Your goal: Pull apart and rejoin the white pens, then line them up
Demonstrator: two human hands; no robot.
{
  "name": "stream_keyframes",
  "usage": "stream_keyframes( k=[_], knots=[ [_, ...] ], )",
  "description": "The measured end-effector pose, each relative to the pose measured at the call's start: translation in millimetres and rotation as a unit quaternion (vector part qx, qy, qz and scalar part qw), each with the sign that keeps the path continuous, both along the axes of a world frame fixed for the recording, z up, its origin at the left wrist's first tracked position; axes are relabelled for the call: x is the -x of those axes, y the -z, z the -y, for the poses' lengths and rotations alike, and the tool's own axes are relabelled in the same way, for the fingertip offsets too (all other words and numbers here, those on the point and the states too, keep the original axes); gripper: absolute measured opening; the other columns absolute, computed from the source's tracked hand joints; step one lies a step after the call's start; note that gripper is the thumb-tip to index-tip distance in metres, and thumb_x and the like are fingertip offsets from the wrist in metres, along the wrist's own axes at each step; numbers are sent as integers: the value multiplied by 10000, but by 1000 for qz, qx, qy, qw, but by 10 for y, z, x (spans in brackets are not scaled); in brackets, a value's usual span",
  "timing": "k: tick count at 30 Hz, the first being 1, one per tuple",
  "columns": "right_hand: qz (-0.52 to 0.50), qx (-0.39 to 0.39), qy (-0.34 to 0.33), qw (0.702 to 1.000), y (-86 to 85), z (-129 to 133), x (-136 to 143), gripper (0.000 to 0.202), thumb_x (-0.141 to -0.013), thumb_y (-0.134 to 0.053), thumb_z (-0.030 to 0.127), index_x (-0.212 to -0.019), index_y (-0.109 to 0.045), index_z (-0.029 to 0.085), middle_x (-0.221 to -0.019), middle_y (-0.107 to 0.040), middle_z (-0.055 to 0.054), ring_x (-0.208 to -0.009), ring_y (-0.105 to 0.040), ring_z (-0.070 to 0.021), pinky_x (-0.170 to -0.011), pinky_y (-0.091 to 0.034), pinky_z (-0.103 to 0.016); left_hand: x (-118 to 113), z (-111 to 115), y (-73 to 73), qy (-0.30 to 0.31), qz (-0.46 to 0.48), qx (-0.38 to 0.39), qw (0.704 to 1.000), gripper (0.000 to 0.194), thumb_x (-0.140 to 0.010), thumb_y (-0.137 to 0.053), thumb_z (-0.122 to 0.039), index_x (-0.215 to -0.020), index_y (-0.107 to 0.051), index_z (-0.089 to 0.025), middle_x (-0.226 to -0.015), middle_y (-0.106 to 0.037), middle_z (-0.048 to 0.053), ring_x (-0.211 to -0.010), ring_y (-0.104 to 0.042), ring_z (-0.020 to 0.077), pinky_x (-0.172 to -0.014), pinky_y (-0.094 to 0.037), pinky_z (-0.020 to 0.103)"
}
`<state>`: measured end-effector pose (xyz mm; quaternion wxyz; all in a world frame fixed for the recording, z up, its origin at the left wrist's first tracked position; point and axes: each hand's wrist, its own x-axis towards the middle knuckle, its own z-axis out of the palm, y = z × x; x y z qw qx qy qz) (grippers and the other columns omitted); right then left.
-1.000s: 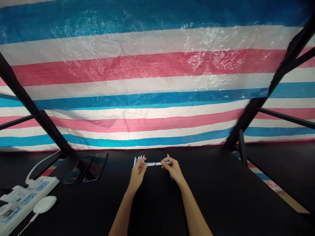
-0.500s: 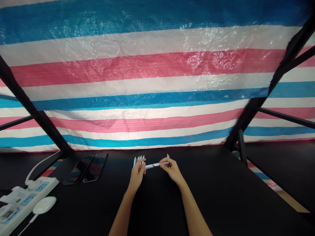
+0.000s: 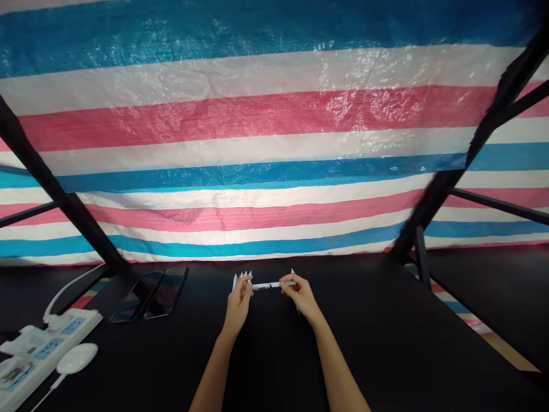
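Note:
A white pen (image 3: pixel 266 285) with dark markings is held level between my two hands, above the black table (image 3: pixel 274 355). My left hand (image 3: pixel 240 297) pinches its left end, and my right hand (image 3: pixel 297 292) grips its right end between thumb and fingers. Just behind my left hand, several white pens (image 3: pixel 235 280) lie side by side, partly hidden by my fingers. Another pen (image 3: pixel 293 272) shows its tip behind my right hand, which covers most of it.
Two dark phones (image 3: pixel 139 297) (image 3: pixel 167 293) lie at the left. Nearer the left edge are a white power strip (image 3: pixel 47 349) with a plug and cable, and a white round charger (image 3: pixel 77 359). Black frame bars and a striped tarp (image 3: pixel 257 114) stand behind the table.
The pen between my hands has turned slightly, and its marking looks different. It is now closer to level. My right hand has shifted a little to the right.

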<state>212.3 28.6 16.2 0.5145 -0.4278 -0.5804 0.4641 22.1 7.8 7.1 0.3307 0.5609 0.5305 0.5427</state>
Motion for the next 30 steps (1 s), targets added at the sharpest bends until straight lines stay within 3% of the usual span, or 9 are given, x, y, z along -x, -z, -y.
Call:
stream_keyframes(
  k=[3,5,13,20,25,30],
  knots=[
    [27,-12,-11,999,2,10,9,309,-687,-670,474,-768,-670,176,-641,-598,-11,-523,-489,-120,-493,-383,-240,-4,21,-24,16,6,17,1000,484,-807,-437,-588,-993,-593,-169,-491,-340,-69,-442,-352,103,-475,-276,246],
    [38,-16,-16,999,8,12,13,290,-690,-670,457,-771,-677,178,-638,-596,-8,-505,-467,-110,-482,-369,-235,-7,28,-32,29,5,22,999,476,-804,-443,-587,-990,-593,-175,-488,-329,-71,-438,-338,102,-467,-260,244],
    [18,30,-15,999,7,2,-4,359,-717,-631,500,-802,-675,154,-495,-556,8,-439,-478,-114,-442,-370,-229,-18,2,0,27,-19,6,999,410,-767,-543,-491,-1032,-600,-184,-688,-543,-1,-549,-480,117,-524,-387,248],
    [29,71,-38,996,23,6,-14,383,-742,-595,504,-799,-683,135,-414,-511,38,-314,-356,-65,-345,-229,-191,19,-20,28,17,-32,-35,999,321,-772,-571,-398,-1009,-610,-186,-753,-596,23,-678,-575,150,-660,-463,284],
    [23,108,-43,993,8,17,-21,394,-748,-574,530,-740,-661,146,-341,-439,66,-261,-280,-62,-311,-159,-195,6,-23,28,18,-1,-35,999,311,-738,-611,-411,-956,-619,-189,-729,-599,12,-663,-590,144,-667,-476,283],
    [-11,73,-62,995,-40,27,2,424,-768,-553,558,-794,-662,150,-431,-538,31,-367,-414,-87,-410,-312,-206,-53,-39,-14,-27,134,-11,990,418,-648,-695,-448,-938,-588,-167,-722,-650,22,-659,-624,145,-663,-502,279]
  ],
)
